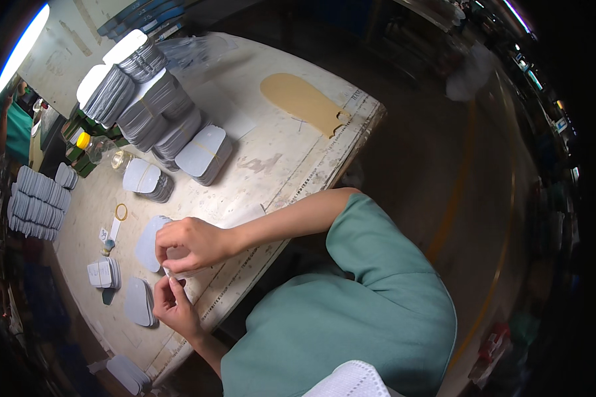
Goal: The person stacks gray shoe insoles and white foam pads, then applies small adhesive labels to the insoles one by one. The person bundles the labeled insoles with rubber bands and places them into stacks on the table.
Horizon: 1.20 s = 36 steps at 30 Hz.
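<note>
My right hand (195, 243) and my left hand (174, 309) meet over the near part of the worktable, both closed with fingertips pinched together. Between the fingertips shows a small white piece (167, 272), too small to name. Beneath my right hand lies a light grey rounded flat piece (148, 246), partly hidden by the fingers. A short stack of grey rounded pieces (139, 302) sits beside my left hand. Farther off is a small banded stack (102, 273) with a white label.
Tall piles of grey pieces (160, 99) and banded stacks (204, 153) stand at the back. Nearby are a yellow-capped bottle (100, 149), a rubber band (121, 212) and a paper tag (116, 228). A tan template (303, 99) lies near the table's right corner. More stacks (38, 204) line the left.
</note>
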{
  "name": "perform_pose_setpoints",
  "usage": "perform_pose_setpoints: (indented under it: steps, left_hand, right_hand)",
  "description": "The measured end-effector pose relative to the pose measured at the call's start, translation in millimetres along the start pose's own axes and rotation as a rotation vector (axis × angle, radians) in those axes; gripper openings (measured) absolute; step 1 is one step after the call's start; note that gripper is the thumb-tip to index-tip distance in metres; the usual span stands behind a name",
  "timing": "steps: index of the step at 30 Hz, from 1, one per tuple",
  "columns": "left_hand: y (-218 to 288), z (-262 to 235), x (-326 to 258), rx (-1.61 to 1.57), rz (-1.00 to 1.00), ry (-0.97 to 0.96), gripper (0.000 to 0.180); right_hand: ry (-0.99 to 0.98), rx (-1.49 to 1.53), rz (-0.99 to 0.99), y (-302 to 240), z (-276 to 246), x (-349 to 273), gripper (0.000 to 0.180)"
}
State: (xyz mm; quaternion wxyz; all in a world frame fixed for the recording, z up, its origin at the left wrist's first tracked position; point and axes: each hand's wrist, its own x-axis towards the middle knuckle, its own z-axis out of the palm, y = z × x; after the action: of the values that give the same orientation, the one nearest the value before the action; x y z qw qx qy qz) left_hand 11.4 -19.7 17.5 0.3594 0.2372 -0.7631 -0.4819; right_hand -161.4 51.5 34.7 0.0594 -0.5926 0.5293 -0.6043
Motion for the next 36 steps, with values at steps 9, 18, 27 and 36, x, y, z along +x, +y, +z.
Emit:
perform_pose_setpoints:
  steps: [9,18,27,36]
  left_hand:
    - [-5,0,7,-0.172,-0.204,0.143,0.019]
    - [2,15,1,-0.486,-0.258,0.099,0.022]
    - [7,17,-2,-0.506,-0.22,0.043,0.021]
    - [3,19,0,-0.516,-0.197,0.035,0.019]
  right_hand:
    - [0.001,0.145,0.195,0,-26,12,0.012]
    - [-0.071,-0.177,-0.009,-6,-18,10,0.021]
    - [-0.105,-0.302,-0.165,-4,-6,2,0.028]
    - [-0.086,-0.361,-0.286,-4,-4,0,0.033]
